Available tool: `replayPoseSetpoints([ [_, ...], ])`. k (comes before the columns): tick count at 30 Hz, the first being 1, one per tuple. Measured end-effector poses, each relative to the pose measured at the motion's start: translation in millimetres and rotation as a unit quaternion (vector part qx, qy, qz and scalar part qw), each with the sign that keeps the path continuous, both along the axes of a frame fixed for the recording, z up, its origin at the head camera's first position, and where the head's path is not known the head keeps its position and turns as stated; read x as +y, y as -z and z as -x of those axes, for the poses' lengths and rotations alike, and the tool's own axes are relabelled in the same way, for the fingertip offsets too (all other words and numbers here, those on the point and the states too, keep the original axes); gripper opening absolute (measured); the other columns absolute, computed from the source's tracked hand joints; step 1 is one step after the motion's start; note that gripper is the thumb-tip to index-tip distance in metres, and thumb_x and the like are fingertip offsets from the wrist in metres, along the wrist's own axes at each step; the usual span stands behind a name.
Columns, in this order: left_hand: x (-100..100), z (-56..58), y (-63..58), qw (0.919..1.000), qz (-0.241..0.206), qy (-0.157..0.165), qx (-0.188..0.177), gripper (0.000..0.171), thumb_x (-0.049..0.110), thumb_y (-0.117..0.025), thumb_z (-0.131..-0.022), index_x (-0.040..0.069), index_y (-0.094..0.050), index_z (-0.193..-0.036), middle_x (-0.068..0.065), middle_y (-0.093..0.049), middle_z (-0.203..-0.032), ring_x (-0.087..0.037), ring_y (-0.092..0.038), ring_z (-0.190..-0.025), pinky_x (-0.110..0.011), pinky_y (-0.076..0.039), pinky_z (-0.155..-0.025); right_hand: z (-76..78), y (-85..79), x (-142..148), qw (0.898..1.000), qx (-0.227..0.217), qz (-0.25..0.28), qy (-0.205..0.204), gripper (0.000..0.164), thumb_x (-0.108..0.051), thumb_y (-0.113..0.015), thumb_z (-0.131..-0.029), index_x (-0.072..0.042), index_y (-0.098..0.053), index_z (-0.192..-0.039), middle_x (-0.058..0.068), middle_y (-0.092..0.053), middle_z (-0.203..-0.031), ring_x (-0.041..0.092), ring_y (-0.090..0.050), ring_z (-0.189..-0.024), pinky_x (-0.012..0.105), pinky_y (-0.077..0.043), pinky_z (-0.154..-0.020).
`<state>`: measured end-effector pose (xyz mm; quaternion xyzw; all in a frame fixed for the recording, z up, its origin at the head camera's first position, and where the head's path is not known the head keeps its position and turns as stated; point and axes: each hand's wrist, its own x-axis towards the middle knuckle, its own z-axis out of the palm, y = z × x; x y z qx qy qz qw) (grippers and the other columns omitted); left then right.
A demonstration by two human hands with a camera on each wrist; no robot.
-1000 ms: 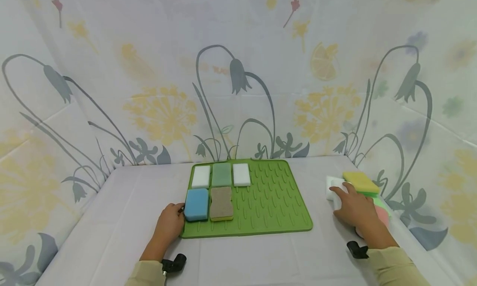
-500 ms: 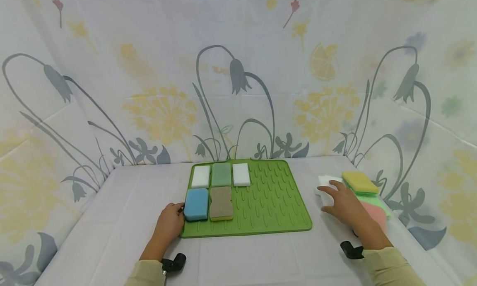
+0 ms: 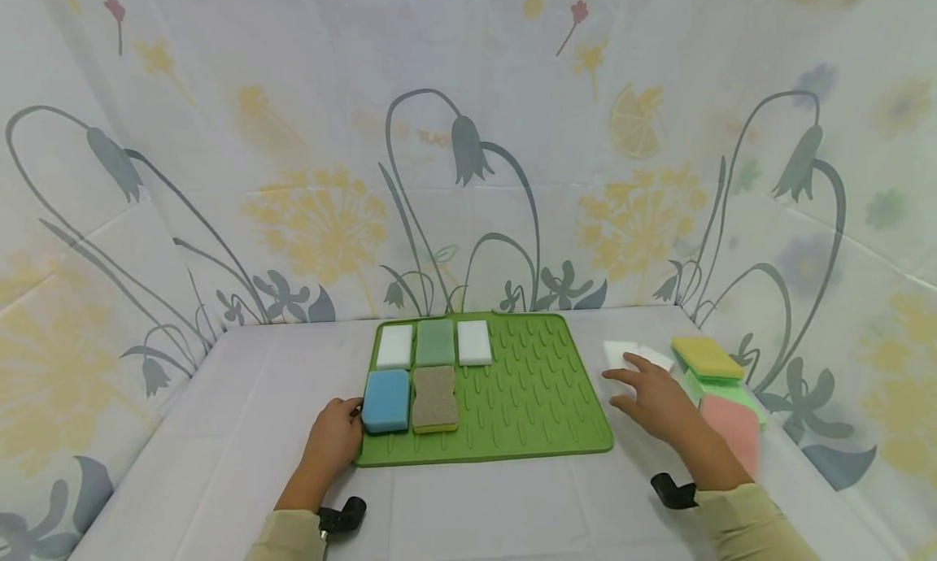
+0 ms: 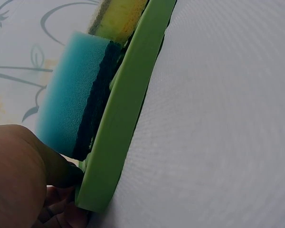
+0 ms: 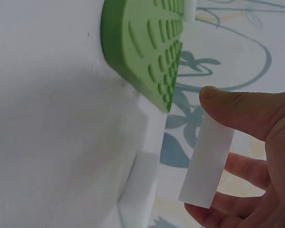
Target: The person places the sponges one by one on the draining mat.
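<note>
My left hand grips the near-left edge of a green ridged mat, beside a blue sponge. The left wrist view shows the dark scouring layer under that sponge. To the right of the mat, my right hand holds a white sponge block between thumb and fingers. A second white block lies on the table past it. On the mat's left half sit a brownish-grey scrub sponge, a green sponge and two white blocks, one at the far left, the other beside the green one.
At the table's right side lie a yellow sponge with a green layer, a light green sponge and a pink one. A flower-printed cloth rises behind the white-covered table.
My right hand has moved left, away from the coloured sponges, with the white block in it, uncovering more of the pink sponge. My left hand stays at the mat's edge.
</note>
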<state>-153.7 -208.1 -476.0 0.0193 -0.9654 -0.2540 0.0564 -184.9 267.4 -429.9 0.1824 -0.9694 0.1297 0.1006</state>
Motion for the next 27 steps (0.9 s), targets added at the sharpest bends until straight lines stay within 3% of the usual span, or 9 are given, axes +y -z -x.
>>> replayPoseSetpoints([
  [12,-0.6,1.6,2.8,1.0000,-0.004,-0.007,-0.003,0.034,0.006,-0.051,-0.095,-0.008,-0.060,-0.124,-0.020,-0.062,-0.104,-0.033,-0.062,-0.096,-0.047,-0.053,-0.080,0.1,-0.4,-24.4,1.000,-0.015,0.018,-0.015,0.041,-0.012,-0.066,-0.081,-0.012,-0.066,-0.122,0.028,-0.045,-0.141,0.052,-0.052,-0.116,0.055,-0.050,-0.083],
  [19,-0.4,1.4,2.2,0.9999,-0.006,-0.007,-0.002,0.034,0.006,-0.051,-0.095,-0.008,-0.060,-0.124,-0.020,-0.062,-0.104,-0.032,-0.062,-0.096,-0.047,-0.053,-0.081,0.7,-0.3,-39.0,0.999,-0.008,0.010,-0.031,0.038,-0.010,-0.065,-0.084,-0.011,-0.066,-0.122,0.027,-0.046,-0.140,0.050,-0.052,-0.119,0.058,-0.047,-0.091],
  [27,-0.8,1.0,3.6,1.0000,-0.002,-0.006,0.005,0.034,0.007,-0.052,-0.095,-0.008,-0.061,-0.124,-0.020,-0.063,-0.104,-0.032,-0.062,-0.095,-0.047,-0.053,-0.080,2.6,-0.7,-56.4,0.998,0.001,0.019,-0.054,0.038,-0.009,-0.063,-0.086,-0.011,-0.064,-0.124,0.027,-0.049,-0.137,0.051,-0.055,-0.113,0.060,-0.046,-0.091],
])
